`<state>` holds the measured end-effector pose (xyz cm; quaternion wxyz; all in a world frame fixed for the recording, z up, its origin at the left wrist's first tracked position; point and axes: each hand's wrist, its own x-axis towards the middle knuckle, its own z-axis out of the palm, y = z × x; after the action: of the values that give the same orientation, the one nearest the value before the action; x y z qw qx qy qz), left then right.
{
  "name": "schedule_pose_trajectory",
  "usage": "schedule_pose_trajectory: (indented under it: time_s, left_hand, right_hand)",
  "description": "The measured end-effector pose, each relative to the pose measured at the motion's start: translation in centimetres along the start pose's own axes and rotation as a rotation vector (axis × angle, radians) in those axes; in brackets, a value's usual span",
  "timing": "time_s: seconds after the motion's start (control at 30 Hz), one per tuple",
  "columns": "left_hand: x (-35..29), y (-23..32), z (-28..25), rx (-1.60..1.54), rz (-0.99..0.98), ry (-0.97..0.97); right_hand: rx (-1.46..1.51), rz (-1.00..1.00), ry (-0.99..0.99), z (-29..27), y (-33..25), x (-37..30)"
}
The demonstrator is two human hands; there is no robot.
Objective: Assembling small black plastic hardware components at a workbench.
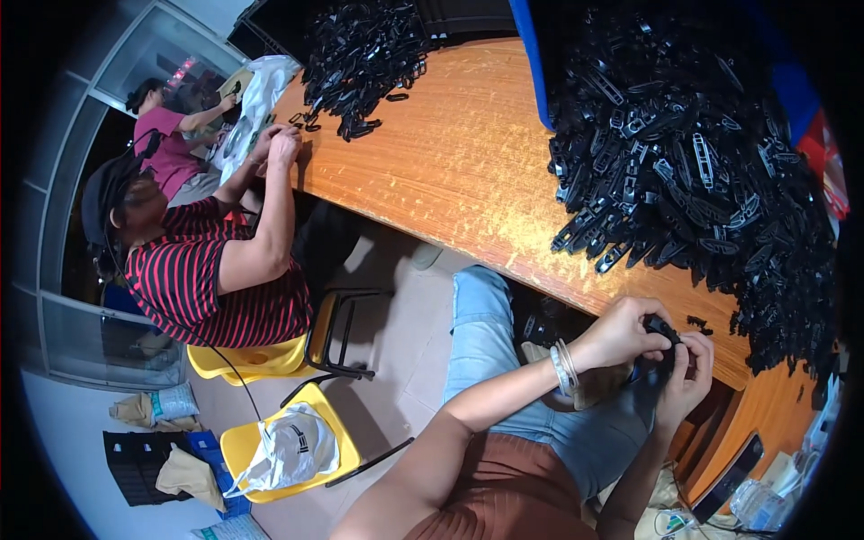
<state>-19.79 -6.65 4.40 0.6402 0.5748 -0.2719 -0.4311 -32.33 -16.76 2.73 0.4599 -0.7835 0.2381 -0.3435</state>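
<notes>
Just off the table's front edge, my left hand (pixel 621 335) and my right hand (pixel 688 371) come together above my lap. Between their fingertips is a small black plastic part (pixel 663 329), partly covered by the fingers. Both hands are closed on it, the thumbs and forefingers pinching. Its exact kind is too small to make out. Beyond my hands spreads a large heap of black, elongated plastic pieces with oval or slotted frames (pixel 666 171). A few tiny black bits (pixel 698 324) lie on the tabletop close to my right hand.
The worn wooden table (pixel 450 153) carries another black heap (pixel 360 63) at its far left. A co-worker in a striped shirt (pixel 225 279) sits there. A yellow chair (pixel 337 432) holds a white bag (pixel 295 447). A phone (pixel 731 472) stands at the lower right.
</notes>
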Motion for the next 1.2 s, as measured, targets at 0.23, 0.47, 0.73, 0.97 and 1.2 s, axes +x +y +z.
schedule_pose_trajectory:
  time_s: [0.23, 0.47, 0.73, 0.97, 1.2]
  left_hand:
    - [0.1, 0.2, 0.6, 0.074, 0.071, -0.001]
    - [-0.4, 0.5, 0.8, 0.127, 0.086, -0.067]
    - [-1.7, -1.7, -3.0, 0.617, 0.189, -0.146]
    - [1.9, 1.1, -7.3, 0.96, 0.632, 0.799]
    - [3.9, 1.6, -10.7, 1.25, 0.26, 0.764]
  right_hand:
    - [0.123, 0.014, -0.062, -1.0, 0.2, -0.1]
    - [0.504, 0.398, -0.262, -2.1, 0.2, -0.6]
    - [0.464, 0.448, -0.49, -1.6, 1.3, -1.8]
    - [0.516, 0.386, -0.427, -1.2, 1.2, -1.8]
    - [0.007, 0.172, 0.026, -3.6, 2.1, 1.1]
